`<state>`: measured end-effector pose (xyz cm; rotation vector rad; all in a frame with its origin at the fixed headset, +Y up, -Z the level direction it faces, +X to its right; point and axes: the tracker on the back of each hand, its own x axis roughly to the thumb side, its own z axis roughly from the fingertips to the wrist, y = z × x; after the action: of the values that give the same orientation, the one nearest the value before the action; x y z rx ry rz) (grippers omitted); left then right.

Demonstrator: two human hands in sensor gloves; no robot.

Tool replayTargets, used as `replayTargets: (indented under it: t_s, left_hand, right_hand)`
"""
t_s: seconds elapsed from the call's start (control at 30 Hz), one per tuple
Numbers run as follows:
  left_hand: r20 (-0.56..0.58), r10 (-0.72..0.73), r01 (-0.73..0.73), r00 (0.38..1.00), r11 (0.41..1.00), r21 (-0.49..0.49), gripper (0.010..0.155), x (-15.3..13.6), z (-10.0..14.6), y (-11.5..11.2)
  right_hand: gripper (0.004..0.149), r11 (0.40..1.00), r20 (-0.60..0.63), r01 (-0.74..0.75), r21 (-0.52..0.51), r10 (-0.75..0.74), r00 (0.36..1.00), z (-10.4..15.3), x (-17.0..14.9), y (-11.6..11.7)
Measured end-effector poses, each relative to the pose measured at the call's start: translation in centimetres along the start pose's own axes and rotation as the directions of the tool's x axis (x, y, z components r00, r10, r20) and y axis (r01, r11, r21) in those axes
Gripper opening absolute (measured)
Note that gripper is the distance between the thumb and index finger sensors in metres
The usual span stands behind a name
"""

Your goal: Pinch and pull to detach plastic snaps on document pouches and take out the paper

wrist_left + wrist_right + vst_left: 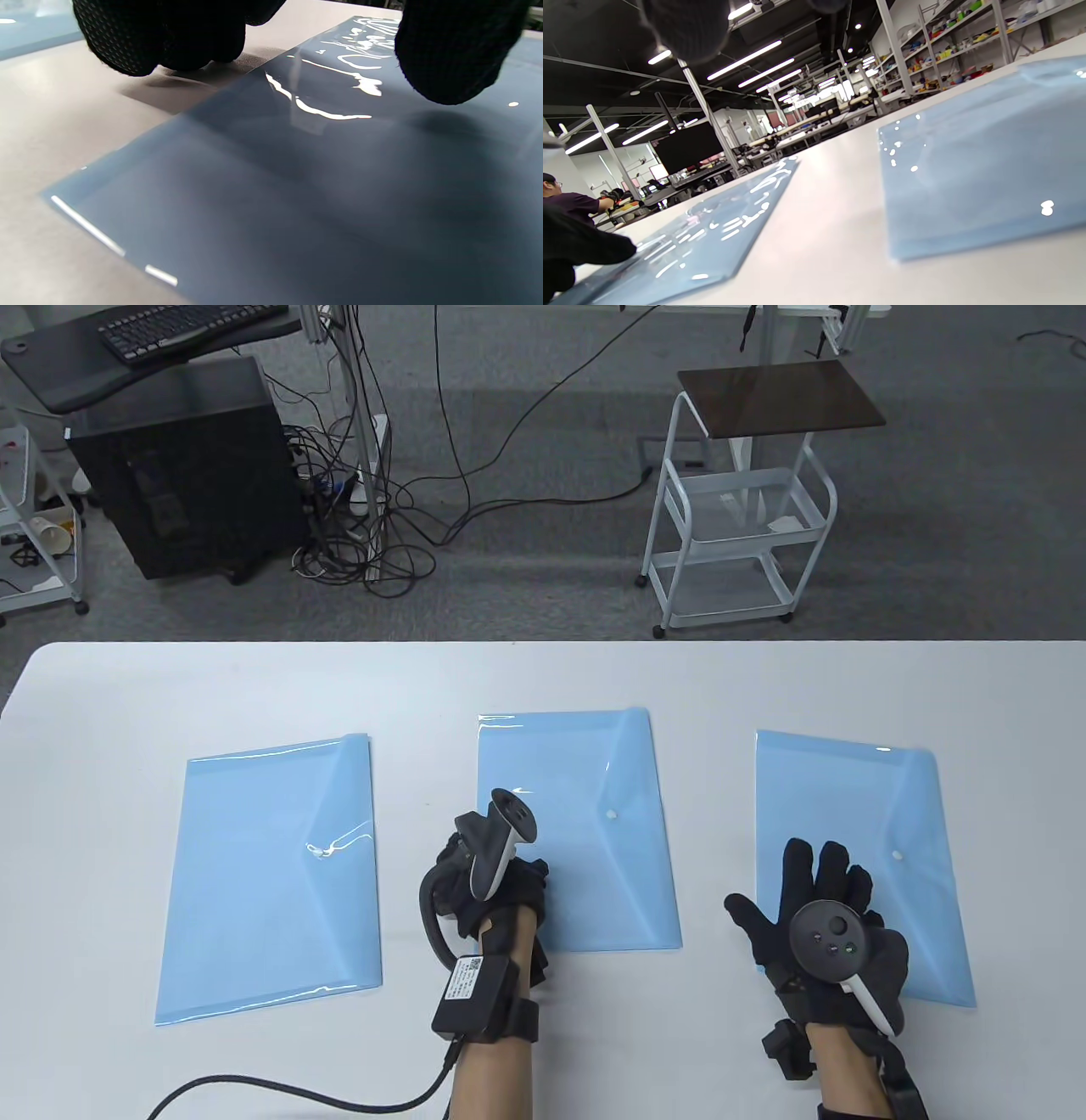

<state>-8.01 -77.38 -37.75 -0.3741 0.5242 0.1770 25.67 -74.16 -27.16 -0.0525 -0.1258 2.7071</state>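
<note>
Three blue pouches (580,831) lie on the white table (543,678); the right hand (827,929) rests spread on the rightmost.

Beyond my white table (127,678) the floor is grey carpet (543,585). A black computer tower (182,475) stands far left under a dark shelf with a keyboard (182,326), cables (373,517) tangled beside it. A white trolley (734,517) with a brown top sits to the right. Long ceiling strip lights (744,59) glow over stocked shelves (950,46).
</note>
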Motion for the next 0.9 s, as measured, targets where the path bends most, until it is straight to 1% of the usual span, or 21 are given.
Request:
replayTargets:
  t_s: [0.07,0.23,0.3,0.43,0.5,0.57,0.6,0.63,0.67,0.8,0.87,0.9]
  left_hand:
    - [-0.009,-0.019,0.019,1.000,1.000,-0.005,0.112,0.4,-0.2,-0.2]
    - [-0.036,0.089,-0.092,0.995,0.994,-0.066,0.104,0.5,-0.8,0.2]
    - [-0.049,0.092,-0.096,0.995,0.993,-0.071,0.103,0.3,-0.9,0.4]
    - [-0.084,0.149,-0.155,0.985,0.986,-0.068,0.100,-0.5,-1.3,0.5]
    - [-0.087,0.157,-0.162,0.984,0.985,-0.055,0.090,-1.0,-1.5,0.7]
    - [-0.075,0.180,-0.184,0.981,0.982,-0.051,0.071,-1.4,-1.6,0.7]
    - [-0.064,0.210,-0.214,0.976,0.975,-0.064,0.060,-1.6,-1.6,0.6]
    - [-0.058,0.233,-0.236,0.971,0.970,-0.061,0.052,-1.6,-1.6,0.6]
    - [-0.053,0.218,-0.221,0.975,0.974,-0.060,0.047,-1.6,-1.5,0.6]
    - [-0.013,0.169,-0.169,0.986,0.984,-0.058,0.043,-1.6,-1.2,0.8]
    - [-0.012,0.210,-0.210,0.978,0.976,-0.053,0.042,-2.0,-1.0,1.0]
    - [-0.003,0.243,-0.243,0.970,0.968,-0.066,0.042,-2.2,-0.9,1.1]
  right_hand:
    - [0.095,1.000,0.002,0.007,0.000,-0.007,1.000,0.0,0.0,0.0]
    - [0.094,1.000,-0.001,0.021,-0.011,-0.021,1.000,0.2,-0.2,-0.2]
    - [0.094,1.000,-0.001,0.029,-0.009,-0.029,1.000,0.2,-0.2,-0.2]
    - [0.094,0.999,0.002,0.040,-0.009,-0.040,0.999,0.1,-0.1,-0.2]
    - [0.094,0.999,0.002,0.043,-0.004,-0.043,0.999,0.2,-0.1,-0.1]
    - [0.093,0.999,0.004,0.044,-0.004,-0.044,0.999,0.2,-0.1,-0.1]
    - [0.093,0.999,0.005,0.043,-0.005,-0.043,0.999,0.2,-0.1,-0.1]
    - [0.093,0.999,0.006,0.042,-0.006,-0.041,0.999,0.2,-0.1,-0.1]
    - [0.093,0.999,0.006,0.041,-0.006,-0.041,0.999,0.2,0.0,-0.1]
    - [0.093,0.999,0.008,0.041,-0.001,-0.041,0.999,0.3,0.0,0.0]
    - [0.093,0.999,0.008,0.041,0.001,-0.041,0.999,0.3,0.1,0.1]
    - [0.093,0.999,0.007,0.042,0.002,-0.042,0.999,0.3,0.1,0.1]
